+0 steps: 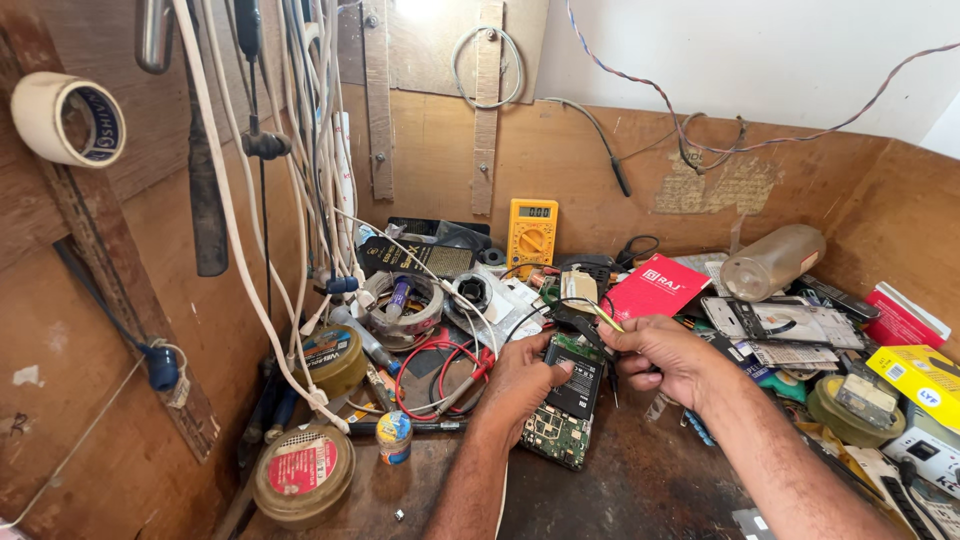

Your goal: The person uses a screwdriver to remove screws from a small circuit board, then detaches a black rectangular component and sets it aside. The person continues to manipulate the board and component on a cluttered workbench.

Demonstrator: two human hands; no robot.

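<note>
Mid-frame, the left hand (520, 385) has its fingers curled around an opened phone (567, 400) while the right hand (655, 355) pinches what looks like a thin probe (603, 317) over it.

An opened phone (566, 400), green circuit board exposed, lies flat on the bench.

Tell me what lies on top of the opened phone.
A black battery sits on the opened phone, green circuit board showing below. The left hand covers its left edge.

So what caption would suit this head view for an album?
Left hand steadies an opened phone while right hand holds tweezers over it.
</note>
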